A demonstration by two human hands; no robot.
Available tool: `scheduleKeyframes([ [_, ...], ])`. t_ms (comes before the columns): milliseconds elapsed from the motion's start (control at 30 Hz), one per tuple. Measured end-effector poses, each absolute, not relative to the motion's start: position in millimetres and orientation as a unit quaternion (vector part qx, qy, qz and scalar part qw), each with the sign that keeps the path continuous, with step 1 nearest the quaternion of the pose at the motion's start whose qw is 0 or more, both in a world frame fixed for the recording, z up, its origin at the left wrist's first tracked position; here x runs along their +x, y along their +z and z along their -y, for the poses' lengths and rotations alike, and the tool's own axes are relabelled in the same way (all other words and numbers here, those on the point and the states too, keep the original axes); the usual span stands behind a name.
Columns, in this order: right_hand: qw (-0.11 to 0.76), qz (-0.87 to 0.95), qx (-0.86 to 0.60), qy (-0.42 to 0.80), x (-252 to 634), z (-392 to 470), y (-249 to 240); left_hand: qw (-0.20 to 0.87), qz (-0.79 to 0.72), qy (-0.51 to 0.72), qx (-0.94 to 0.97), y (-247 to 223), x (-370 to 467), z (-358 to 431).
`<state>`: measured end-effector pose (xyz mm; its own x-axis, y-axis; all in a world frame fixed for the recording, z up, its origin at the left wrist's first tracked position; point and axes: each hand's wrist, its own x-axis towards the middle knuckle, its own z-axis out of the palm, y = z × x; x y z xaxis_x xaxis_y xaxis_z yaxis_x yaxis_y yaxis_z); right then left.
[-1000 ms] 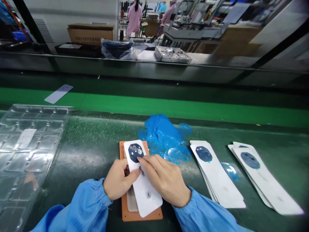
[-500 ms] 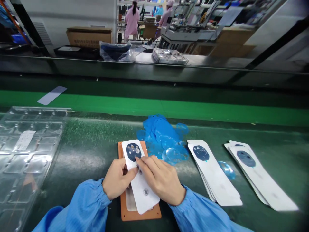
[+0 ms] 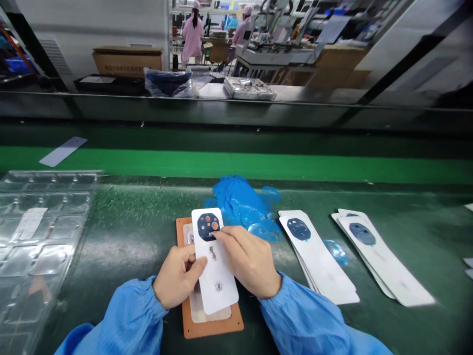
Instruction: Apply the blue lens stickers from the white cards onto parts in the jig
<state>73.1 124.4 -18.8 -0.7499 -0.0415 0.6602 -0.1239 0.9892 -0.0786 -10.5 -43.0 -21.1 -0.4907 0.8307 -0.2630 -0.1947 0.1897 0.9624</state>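
A white card (image 3: pixel 218 273) with a dark blue round patch (image 3: pixel 208 225) at its top is tilted above an orange board (image 3: pixel 236 323). My left hand (image 3: pixel 180 273) pinches the card's left edge between thumb and fingers. The fingers of my right hand (image 3: pixel 251 261) are closed at the lower right of the patch, the fingertips touching it. Orange shows through holes in the patch. On the board, a pale sheet (image 3: pixel 197 313) lies partly under the card.
Blue film pieces (image 3: pixel 238 199) are heaped behind the board. Two fanned stacks of white cards (image 3: pixel 325 266) (image 3: pixel 388 266) lie right, a clear disc (image 3: pixel 336 251) between them. A clear plastic tray (image 3: pixel 22 259) is at left. Beyond the green strip (image 3: pixel 258 167), people in pink (image 3: pixel 192 37) stand.
The card has been raised slightly off the board and turned more upright, showing more of the pale sheet. Both hands keep their places on it. The whole view has shifted a little.
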Motion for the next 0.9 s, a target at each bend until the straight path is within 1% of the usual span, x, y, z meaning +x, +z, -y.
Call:
scheduleKeyframes([
  [167, 0.382, 0.919, -0.027, 0.092, 76.6, -138.6, -18.5, 0.45, -0.634, 0.568, 0.268, -19.7, -8.5, 43.3],
  [267, 0.367, 0.922, 0.025, 0.119, 79.8, -134.6, -14.4, 0.464, -0.614, 0.589, 0.246, -19.6, -8.5, 42.4],
  [367, 0.326, 0.936, 0.085, 0.099, 81.2, -128.7, -9.2, 0.468, -0.602, 0.607, 0.224, -18.8, -9.1, 41.2],
  [467, 0.297, 0.947, 0.105, 0.069, 81.5, -126.5, -7.2, 0.465, -0.605, 0.61, 0.214, -17.8, -10.1, 39.8],
  [733, 0.306, 0.946, 0.108, 0.009, 82.2, -124.9, -10.7, 0.468, -0.612, 0.599, 0.217, -15.5, -10.4, 38.8],
  [900, 0.305, 0.945, 0.117, 0.003, 80.6, -120.4, -9.1, 0.467, -0.63, 0.583, 0.212, -15.8, -9.6, 39.4],
])
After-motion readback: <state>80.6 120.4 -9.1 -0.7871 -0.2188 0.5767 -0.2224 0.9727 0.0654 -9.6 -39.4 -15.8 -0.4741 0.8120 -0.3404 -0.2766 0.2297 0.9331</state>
